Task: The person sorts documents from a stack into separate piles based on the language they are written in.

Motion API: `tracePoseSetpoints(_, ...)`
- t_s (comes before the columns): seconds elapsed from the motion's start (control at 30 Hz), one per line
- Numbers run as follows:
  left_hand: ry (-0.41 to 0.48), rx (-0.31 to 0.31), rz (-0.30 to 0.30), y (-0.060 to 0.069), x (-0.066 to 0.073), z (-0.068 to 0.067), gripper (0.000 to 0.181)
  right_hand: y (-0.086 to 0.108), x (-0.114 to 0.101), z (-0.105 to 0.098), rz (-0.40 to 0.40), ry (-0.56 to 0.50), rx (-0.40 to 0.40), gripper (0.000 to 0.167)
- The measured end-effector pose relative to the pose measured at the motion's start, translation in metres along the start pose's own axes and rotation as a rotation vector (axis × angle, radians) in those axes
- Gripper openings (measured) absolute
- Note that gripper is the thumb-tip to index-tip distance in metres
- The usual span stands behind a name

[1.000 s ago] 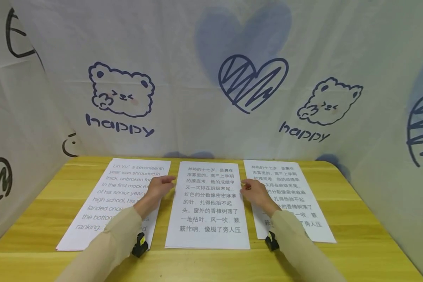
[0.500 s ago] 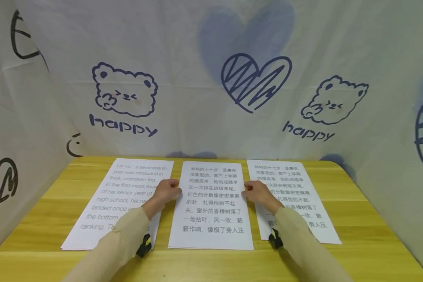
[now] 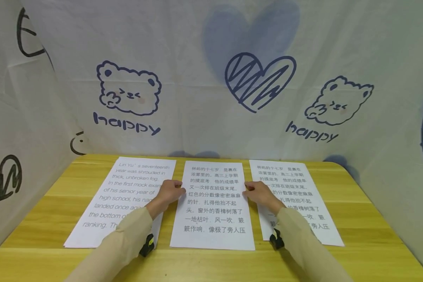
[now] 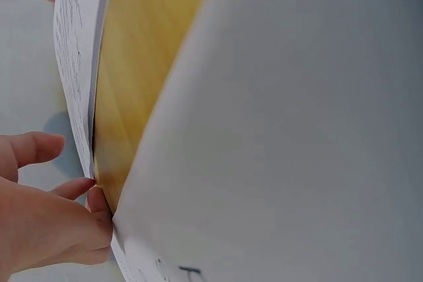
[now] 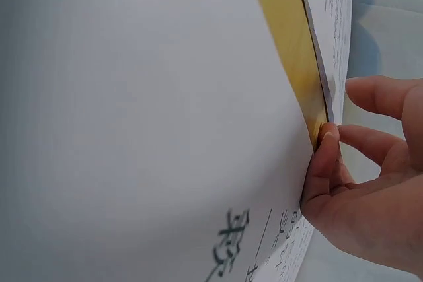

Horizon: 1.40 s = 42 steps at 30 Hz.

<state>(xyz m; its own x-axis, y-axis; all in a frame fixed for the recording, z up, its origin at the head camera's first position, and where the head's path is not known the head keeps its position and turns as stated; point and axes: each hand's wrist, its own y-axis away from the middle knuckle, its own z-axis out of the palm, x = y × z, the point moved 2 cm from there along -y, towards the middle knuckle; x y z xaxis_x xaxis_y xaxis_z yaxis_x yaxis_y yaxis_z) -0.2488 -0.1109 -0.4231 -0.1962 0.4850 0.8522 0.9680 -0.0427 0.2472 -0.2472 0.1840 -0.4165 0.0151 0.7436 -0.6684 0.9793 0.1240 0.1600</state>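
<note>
A stack of white sheets (image 3: 214, 219) printed with Chinese text lies in the middle of the table. At its left edge is my left hand (image 3: 166, 194), its fingertips touching the paper's side. Opposite, my right hand (image 3: 263, 195) touches the right edge at about the same height. In the left wrist view the thumb or a finger (image 4: 41, 148) stands off the paper while other fingertips meet the stack's edge. The right wrist view has the fingertips (image 5: 328, 135) against the stack's side, with one digit held away. The stack lies flat between both hands.
English-printed sheets (image 3: 105, 192) lie to the left, partly under my left forearm. More Chinese-printed sheets (image 3: 292, 184) lie to the right, under the right forearm. Black devices are strapped at both wrists. Behind the wooden table (image 3: 197, 266) hangs a white patterned cloth (image 3: 197, 105).
My left hand has moved right until its fingertips meet the middle stack. The right fingers have come in against the opposite edge. The stack's lower left edge looks more even. The view has shifted slightly.
</note>
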Motion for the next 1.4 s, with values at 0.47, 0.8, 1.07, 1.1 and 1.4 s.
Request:
tracePoseSetpoints(0.47, 0.044, 0.001, -0.015, 0.003, 0.000, -0.002, 0.053, 0.002, -0.006, 0.001, 0.027, -0.046, -0.039, 0.058)
tracePoseSetpoints(0.8, 0.067, 0.023, 0.022, 0.000, 0.007, -0.004, 0.049, -0.001, -0.021, -0.005, 0.053, -0.100, -0.034, 0.056)
tracePoseSetpoints(1.07, 0.061, 0.044, 0.084, 0.000, 0.012, -0.011, 0.044, -0.008, -0.029, 0.000, 0.060, -0.174, 0.058, 0.057)
tracePoseSetpoints(1.1, 0.065, 0.042, 0.085, 0.000, 0.012, -0.011, 0.045, -0.009, -0.029, 0.001, 0.064, -0.184, 0.067, 0.058)
tracePoseSetpoints(1.4, 0.105, 0.085, 0.068, -0.006, 0.008, -0.011, 0.044, -0.012, -0.027, 0.003, 0.072, -0.180, 0.148, 0.057)
